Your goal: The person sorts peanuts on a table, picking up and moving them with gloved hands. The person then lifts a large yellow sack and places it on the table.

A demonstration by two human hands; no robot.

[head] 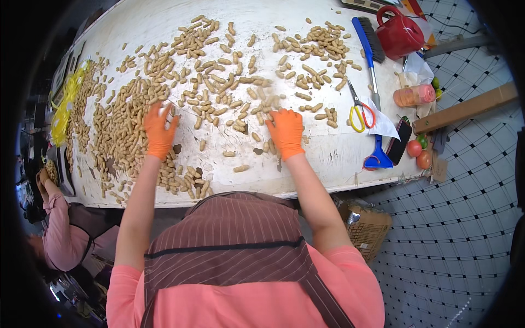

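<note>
Both my hands wear orange gloves and are over a worn white table strewn with unshelled peanuts. My left hand is at the right side of a dense peanut heap, its thumb spread from the fingers and no peanut visible in its grip. Farther right, my right hand rests knuckles up with curled fingers; its palm is hidden. Just beyond its fingertips some peanuts look blurred. Scattered peanuts lie between and beyond the hands, and a looser group lies at the far right.
On the right are a blue-handled brush, scissors, a red kettle-like vessel, a pink-lidded container, a phone and tomatoes. Yellow netting lies left, near another person. A cardboard box stands below.
</note>
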